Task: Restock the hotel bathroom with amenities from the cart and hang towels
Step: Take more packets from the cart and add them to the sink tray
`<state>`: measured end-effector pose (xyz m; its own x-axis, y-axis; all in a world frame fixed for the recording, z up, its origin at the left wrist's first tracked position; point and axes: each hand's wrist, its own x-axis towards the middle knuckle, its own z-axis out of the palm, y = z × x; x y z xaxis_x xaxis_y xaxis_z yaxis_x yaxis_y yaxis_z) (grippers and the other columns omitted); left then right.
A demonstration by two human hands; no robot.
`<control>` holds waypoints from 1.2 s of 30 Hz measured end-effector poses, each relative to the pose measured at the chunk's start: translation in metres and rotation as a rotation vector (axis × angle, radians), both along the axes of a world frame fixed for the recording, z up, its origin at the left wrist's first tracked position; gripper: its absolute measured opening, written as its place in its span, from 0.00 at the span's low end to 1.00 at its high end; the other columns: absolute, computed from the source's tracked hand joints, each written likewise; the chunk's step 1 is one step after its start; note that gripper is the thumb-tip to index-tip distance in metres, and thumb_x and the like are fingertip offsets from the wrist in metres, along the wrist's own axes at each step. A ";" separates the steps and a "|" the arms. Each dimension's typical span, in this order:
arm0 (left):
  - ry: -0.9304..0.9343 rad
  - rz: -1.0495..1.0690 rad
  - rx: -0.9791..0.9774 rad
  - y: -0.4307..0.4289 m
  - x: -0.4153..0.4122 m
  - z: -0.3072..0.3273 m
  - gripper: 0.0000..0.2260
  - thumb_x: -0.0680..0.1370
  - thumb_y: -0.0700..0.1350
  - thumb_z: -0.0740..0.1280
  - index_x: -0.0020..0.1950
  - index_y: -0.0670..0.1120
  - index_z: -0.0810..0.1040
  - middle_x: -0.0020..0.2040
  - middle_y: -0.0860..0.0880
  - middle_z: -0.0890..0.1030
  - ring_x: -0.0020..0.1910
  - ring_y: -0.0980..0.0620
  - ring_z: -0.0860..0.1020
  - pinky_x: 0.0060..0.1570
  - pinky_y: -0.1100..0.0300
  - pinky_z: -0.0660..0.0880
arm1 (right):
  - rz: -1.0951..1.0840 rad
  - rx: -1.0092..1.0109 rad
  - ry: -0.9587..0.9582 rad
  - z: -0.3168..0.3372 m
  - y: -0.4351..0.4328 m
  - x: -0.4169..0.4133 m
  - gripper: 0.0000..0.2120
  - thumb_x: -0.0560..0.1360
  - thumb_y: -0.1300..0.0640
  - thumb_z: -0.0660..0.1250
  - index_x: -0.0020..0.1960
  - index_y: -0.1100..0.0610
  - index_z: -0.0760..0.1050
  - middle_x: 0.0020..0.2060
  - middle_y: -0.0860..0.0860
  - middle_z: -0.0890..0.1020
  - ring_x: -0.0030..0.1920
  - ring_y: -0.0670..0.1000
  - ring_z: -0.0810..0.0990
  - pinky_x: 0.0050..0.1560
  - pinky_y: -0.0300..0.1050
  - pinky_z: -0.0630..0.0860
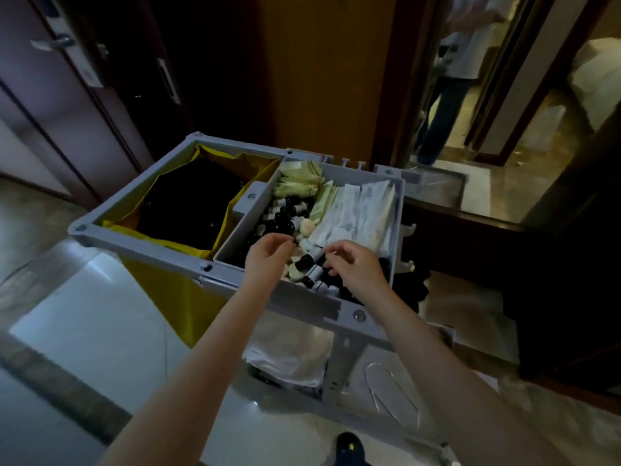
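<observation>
Both hands reach into the grey amenity tray (232,243): left hand (268,252) and right hand (354,262) curl over black-capped mini bottles (311,258); whether either grips one is unclear.

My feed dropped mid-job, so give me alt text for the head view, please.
The left hand and right hand reach into the cart's grey amenity tray among small black-capped bottles; whether either grips one is unclear. White packets fill the tray's right side, and a yellow bag hangs left of it.
</observation>
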<state>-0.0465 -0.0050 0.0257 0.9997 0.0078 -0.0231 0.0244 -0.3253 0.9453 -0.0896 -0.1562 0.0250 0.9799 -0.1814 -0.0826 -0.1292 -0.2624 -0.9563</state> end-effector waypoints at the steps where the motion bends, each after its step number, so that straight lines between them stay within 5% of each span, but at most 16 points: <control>1: -0.007 0.021 0.020 0.002 0.006 -0.002 0.05 0.79 0.41 0.63 0.51 0.46 0.77 0.43 0.50 0.80 0.43 0.53 0.79 0.42 0.65 0.77 | 0.014 -0.009 0.009 -0.002 -0.002 0.009 0.06 0.78 0.58 0.64 0.44 0.49 0.76 0.41 0.52 0.81 0.41 0.50 0.79 0.46 0.43 0.77; 3: -0.018 0.048 0.070 0.007 0.016 -0.007 0.06 0.79 0.41 0.62 0.53 0.45 0.78 0.45 0.50 0.79 0.41 0.59 0.77 0.35 0.73 0.74 | 0.034 -0.012 0.024 -0.006 -0.005 0.025 0.08 0.77 0.59 0.64 0.43 0.48 0.76 0.42 0.53 0.82 0.41 0.50 0.80 0.46 0.43 0.77; 6: -0.021 0.075 0.120 0.018 0.032 -0.014 0.07 0.79 0.41 0.62 0.54 0.43 0.78 0.47 0.49 0.79 0.45 0.54 0.78 0.40 0.69 0.73 | 0.063 -0.044 0.047 -0.012 -0.009 0.048 0.06 0.77 0.59 0.63 0.46 0.50 0.78 0.41 0.50 0.82 0.40 0.48 0.80 0.45 0.40 0.76; 10: -0.068 0.048 0.229 0.033 0.055 -0.023 0.08 0.79 0.42 0.62 0.55 0.43 0.78 0.48 0.50 0.79 0.46 0.56 0.76 0.37 0.75 0.70 | 0.054 -0.074 0.071 -0.019 -0.006 0.075 0.09 0.76 0.57 0.64 0.42 0.44 0.77 0.43 0.51 0.82 0.44 0.51 0.82 0.47 0.48 0.78; 25: -0.107 -0.234 0.199 0.022 0.145 -0.022 0.07 0.79 0.42 0.63 0.54 0.43 0.79 0.42 0.51 0.77 0.39 0.55 0.74 0.40 0.62 0.70 | -0.091 -0.262 0.182 -0.036 0.005 0.132 0.04 0.77 0.56 0.64 0.51 0.51 0.76 0.40 0.45 0.76 0.45 0.51 0.78 0.49 0.47 0.75; 30: 0.000 -0.308 0.324 0.011 0.168 -0.026 0.09 0.78 0.44 0.64 0.56 0.43 0.79 0.47 0.46 0.81 0.46 0.51 0.77 0.44 0.60 0.72 | -0.159 -0.441 0.326 -0.037 -0.005 0.188 0.14 0.76 0.53 0.62 0.59 0.57 0.72 0.50 0.54 0.78 0.48 0.56 0.78 0.48 0.50 0.76; 36: 0.076 -0.356 0.468 0.006 0.179 -0.030 0.11 0.79 0.45 0.63 0.58 0.43 0.78 0.54 0.45 0.80 0.50 0.50 0.77 0.44 0.63 0.67 | -0.170 -0.537 0.562 -0.043 0.004 0.229 0.31 0.71 0.39 0.66 0.65 0.58 0.67 0.58 0.56 0.77 0.56 0.60 0.77 0.54 0.57 0.76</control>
<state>0.1329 0.0008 -0.0046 0.9383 -0.3010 -0.1701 -0.1004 -0.7080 0.6990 0.1392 -0.1525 -0.0183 0.7726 -0.4802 -0.4152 -0.6346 -0.6022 -0.4843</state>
